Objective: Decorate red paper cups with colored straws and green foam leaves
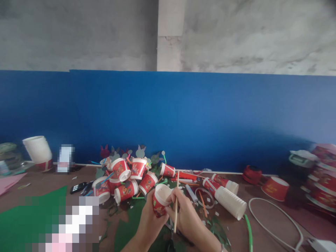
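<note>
My left hand (pixel 150 217) is wrapped around a small red paper cup (pixel 158 207) with a white rim, its mouth tilted up toward me. In my right hand (pixel 186 211) is a thin wooden stick (pixel 175 224), like a chopstick, standing nearly upright. The right fingertips also touch the cup's rim and side. Whether they pinch anything small at the cup wall is hidden. Beneath the hands lie dark-handled scissors (pixel 171 243), partly covered, on cut green paper (pixel 126 234).
Several red cups (pixel 126 191) with straws and paper animal heads are piled behind my left hand. A nested cup stack (pixel 231 202) lies at right, near a white cable (pixel 275 200). Green sheets (pixel 49 213) lie left. A blue panel (pixel 168 119) borders the table's back.
</note>
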A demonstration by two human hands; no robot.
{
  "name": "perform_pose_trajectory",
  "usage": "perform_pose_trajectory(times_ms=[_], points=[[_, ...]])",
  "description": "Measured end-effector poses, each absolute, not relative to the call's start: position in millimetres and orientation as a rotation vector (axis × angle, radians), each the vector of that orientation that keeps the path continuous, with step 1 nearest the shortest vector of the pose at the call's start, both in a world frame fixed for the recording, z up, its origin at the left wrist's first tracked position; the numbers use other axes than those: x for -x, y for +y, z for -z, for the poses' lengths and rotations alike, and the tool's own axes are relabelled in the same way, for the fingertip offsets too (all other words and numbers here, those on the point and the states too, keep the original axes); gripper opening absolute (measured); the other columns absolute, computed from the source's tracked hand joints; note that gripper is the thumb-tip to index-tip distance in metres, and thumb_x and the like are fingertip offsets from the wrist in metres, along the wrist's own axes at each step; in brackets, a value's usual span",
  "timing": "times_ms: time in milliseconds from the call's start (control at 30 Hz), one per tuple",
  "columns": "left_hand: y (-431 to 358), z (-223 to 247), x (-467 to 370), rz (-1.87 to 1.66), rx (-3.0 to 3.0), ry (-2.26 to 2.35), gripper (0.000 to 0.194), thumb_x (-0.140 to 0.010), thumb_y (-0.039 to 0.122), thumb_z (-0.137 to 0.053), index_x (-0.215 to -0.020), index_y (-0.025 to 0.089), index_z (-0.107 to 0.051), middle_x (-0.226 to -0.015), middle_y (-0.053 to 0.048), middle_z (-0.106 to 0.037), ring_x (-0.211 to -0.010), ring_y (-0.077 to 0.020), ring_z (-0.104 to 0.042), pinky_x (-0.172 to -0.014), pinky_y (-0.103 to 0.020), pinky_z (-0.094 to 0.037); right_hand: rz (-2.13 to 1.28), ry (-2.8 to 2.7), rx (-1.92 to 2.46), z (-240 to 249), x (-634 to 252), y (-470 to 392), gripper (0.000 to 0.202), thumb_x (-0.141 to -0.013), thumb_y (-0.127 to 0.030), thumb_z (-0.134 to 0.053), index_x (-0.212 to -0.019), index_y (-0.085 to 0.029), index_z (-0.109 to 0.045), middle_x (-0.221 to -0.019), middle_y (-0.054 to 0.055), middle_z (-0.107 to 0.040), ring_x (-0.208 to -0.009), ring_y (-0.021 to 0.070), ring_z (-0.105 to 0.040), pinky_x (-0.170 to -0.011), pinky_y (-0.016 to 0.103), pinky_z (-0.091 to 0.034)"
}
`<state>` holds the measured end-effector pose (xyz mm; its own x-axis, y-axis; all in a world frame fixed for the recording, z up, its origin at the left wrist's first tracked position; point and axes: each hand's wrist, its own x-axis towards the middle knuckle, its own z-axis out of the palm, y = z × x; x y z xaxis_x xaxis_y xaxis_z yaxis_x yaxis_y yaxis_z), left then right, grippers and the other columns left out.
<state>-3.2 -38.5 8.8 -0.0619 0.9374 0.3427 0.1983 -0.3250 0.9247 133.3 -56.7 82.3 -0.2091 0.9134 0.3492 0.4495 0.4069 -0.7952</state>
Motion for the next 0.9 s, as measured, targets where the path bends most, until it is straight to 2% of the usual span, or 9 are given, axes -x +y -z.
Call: perform_pose_trajectory(times_ms=[233,533,900], points=[[-39.6,-9.8,4.7,-1.383,-1.603,1.241,0.056,-0.070,0.020,-0.062,-0.121,0.019,-0.039,-0.102,-0.007,-0.066,-0.087,-0.0218,-0.066,-0.078,-0.033,-0.053,-0.794,-1.765,1.144,-82.2,-132.5,-55.8,0.022,-0.063,-0.009,-0.047,-0.071,-0.023,-0.032,-0.064,-0.007,-0.043,-0.059,0.0113,-0.040,-0.055,0.020,-0.032],[-40.0,-14.0,4.8,-1.393,-1.582,1.263,0.063,-0.066,0.026,-0.068,-0.122,0.018,-0.040,-0.100,-0.007,-0.068,-0.086,-0.0237,-0.066,-0.075,-0.033,-0.053,-0.869,-1.731,1.048,-84.9,-131.2,-56.7,0.021,-0.063,-0.005,-0.043,-0.072,-0.023,-0.035,-0.067,-0.005,-0.045,-0.061,0.0116,-0.046,-0.055,0.020,-0.035],[-39.8,-11.3,5.7,-1.408,-1.595,1.305,0.061,-0.067,0.025,-0.066,-0.121,0.019,-0.041,-0.093,-0.005,-0.068,-0.080,-0.0223,-0.065,-0.073,-0.033,-0.052,-0.847,-1.755,1.144,-87.1,-129.8,-57.1,0.022,-0.065,-0.008,-0.050,-0.072,-0.023,-0.035,-0.067,-0.005,-0.046,-0.059,0.0108,-0.044,-0.056,0.020,-0.036]])
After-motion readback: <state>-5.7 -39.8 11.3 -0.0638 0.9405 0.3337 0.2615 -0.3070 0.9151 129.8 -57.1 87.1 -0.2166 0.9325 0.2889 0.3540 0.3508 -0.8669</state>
